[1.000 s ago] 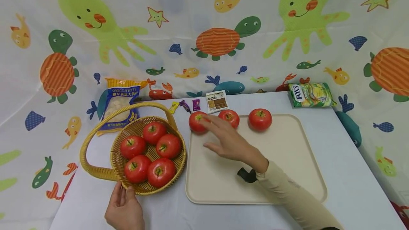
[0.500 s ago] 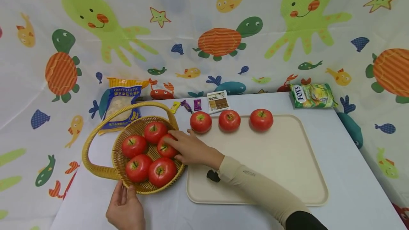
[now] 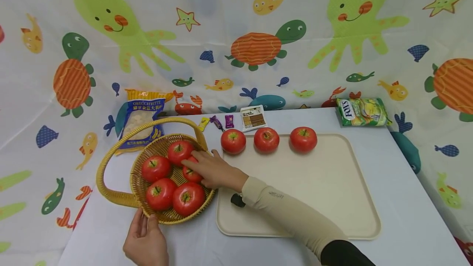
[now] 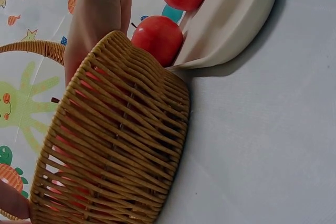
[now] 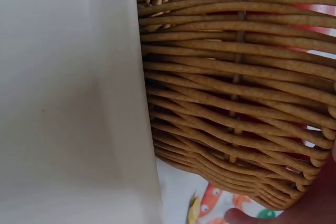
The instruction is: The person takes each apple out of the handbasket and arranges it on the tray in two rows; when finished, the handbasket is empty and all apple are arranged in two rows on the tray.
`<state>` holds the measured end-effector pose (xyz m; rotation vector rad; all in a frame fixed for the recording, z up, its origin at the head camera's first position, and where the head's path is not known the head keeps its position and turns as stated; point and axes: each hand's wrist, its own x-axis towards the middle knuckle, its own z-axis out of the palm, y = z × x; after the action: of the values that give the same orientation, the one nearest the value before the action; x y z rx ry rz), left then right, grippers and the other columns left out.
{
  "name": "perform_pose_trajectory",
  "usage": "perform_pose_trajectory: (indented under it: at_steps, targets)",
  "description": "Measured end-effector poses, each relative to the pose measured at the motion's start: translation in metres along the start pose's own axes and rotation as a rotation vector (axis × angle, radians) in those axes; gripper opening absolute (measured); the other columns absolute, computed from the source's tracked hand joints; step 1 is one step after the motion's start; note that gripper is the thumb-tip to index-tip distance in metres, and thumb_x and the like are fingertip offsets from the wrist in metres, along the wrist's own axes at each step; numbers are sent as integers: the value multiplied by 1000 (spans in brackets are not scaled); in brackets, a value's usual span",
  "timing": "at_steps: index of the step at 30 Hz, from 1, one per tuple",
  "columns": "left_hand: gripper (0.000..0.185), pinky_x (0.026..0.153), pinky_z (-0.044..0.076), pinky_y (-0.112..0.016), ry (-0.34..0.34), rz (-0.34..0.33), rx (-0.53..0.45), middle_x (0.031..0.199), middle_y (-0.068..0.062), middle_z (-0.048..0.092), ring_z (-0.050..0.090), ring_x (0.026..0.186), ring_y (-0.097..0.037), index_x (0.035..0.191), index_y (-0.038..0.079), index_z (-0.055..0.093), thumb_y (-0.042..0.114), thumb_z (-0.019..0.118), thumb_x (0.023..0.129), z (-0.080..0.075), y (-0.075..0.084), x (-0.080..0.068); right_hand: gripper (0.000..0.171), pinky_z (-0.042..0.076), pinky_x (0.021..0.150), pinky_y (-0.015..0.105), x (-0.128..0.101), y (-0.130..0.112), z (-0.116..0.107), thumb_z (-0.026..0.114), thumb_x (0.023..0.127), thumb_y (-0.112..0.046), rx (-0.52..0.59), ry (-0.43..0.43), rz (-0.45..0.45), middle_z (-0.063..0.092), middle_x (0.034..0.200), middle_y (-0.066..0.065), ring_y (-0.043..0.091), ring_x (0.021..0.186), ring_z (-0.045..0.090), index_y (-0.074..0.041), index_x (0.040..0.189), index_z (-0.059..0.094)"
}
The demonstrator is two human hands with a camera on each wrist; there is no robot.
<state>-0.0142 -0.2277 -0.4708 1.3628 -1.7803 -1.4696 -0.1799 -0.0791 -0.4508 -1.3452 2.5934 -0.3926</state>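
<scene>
A yellow wicker basket point(image 3: 212, 197) with a tall handle point(image 3: 148, 124) stands on the table holding several red apples. My left hand point(image 3: 145, 241) pinches its near rim between thumb and fingers. Reaching in from the right, my right hand point(image 3: 214, 172) has its fingers curled over the apple point(image 3: 189, 172) on the basket's right side, covering part of it. Through the weave point(image 4: 121, 129) in the left wrist view, apples show red. The right wrist view shows the basket's side point(image 5: 236, 82) beside the tray, with part of the right hand point(image 5: 310, 203) low at the corner.
A beige tray point(image 3: 295, 184) lies right of the basket, three apples point(image 3: 266, 140) in a row along its far edge. Behind are a pasta bag point(image 3: 142, 118), small candies point(image 3: 229, 121), a flat white-and-brown packet point(image 3: 253, 118) and a green Fox's bag point(image 3: 363, 112).
My right hand has moved left from above the tray's left apple into the basket, onto an apple there. The left hand keeps its hold on the rim.
</scene>
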Motion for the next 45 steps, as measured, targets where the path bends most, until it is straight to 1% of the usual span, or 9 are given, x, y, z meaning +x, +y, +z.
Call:
perform_pose_trajectory:
  at_steps: [7, 12, 18, 21, 24, 31, 34, 38, 45]
  targets:
    - [49, 102, 48, -30, -4, 10, -4, 151, -12, 51, 53, 135, -25, 149, 11, 53, 4, 59, 101, 1, 2, -1, 77, 35, 117, 59, -7, 1, -3, 77, 92, -24, -49, 77, -27, 37, 158, 10, 28, 145, 34, -25, 158, 37]
    - [50, 103, 48, -32, -10, -11, 12, 152, -10, 50, 52, 136, -25, 151, 12, 51, 5, 59, 102, 2, 4, -1, 77, 36, 116, 58, -11, 1, -5, 77, 91, -25, -66, 123, -36, 38, 157, 9, 27, 144, 35, -25, 157, 37]
    - [49, 103, 48, -30, -6, -2, 11, 151, -10, 51, 53, 135, -24, 149, 11, 53, 4, 59, 102, 3, 3, -2, 78, 39, 115, 50, -22, 4, -7, 79, 91, -28, -37, 196, -59, 38, 156, 9, 26, 144, 35, -24, 157, 38]
    - [48, 103, 48, -30, -7, 14, 1, 151, -11, 51, 53, 135, -25, 149, 10, 54, 3, 59, 101, 4, 2, -2, 78, 38, 118, 44, -32, 5, -10, 80, 90, -29, 62, 262, -78, 39, 156, 12, 26, 144, 35, -23, 156, 39]
    - [48, 103, 48, -30, -7, 11, 4, 151, -11, 51, 53, 135, -25, 149, 11, 53, 5, 59, 102, 4, 2, -1, 78, 44, 115, 41, -46, 3, -15, 81, 89, -31, 239, 339, -76, 38, 155, 13, 26, 143, 35, -22, 156, 41]
    - [50, 103, 48, -28, -9, 10, 3, 151, -12, 51, 53, 135, -23, 149, 10, 53, 1, 59, 100, 3, 3, -1, 79, 54, 104, 43, -82, 2, -27, 85, 85, -24, 707, 500, 81, 40, 148, 5, 21, 135, 43, -26, 153, 47]
    - [51, 103, 48, -28, -10, 9, 5, 151, -12, 51, 52, 136, -23, 149, 10, 53, 0, 59, 100, 2, 3, -2, 77, 56, 100, 40, -96, 9, -28, 86, 84, -17, 845, 545, 119, 41, 148, 3, 22, 134, 45, -24, 151, 50]
    - [51, 104, 48, -30, -16, -1, 11, 152, -11, 50, 52, 136, -24, 150, 10, 52, 1, 59, 100, 2, 3, -2, 75, 58, 97, 44, -119, 24, -27, 86, 84, -12, 922, 607, 172, 42, 152, 4, 27, 136, 45, -19, 150, 51]
    - [50, 104, 47, -30, -25, -34, 46, 152, -9, 49, 51, 137, -25, 152, 15, 50, 7, 58, 102, -2, 4, -2, 77, 57, 98, 52, -170, 56, -49, 84, 85, -9, 883, 756, 333, 42, 155, 4, 30, 138, 40, -23, 152, 49]
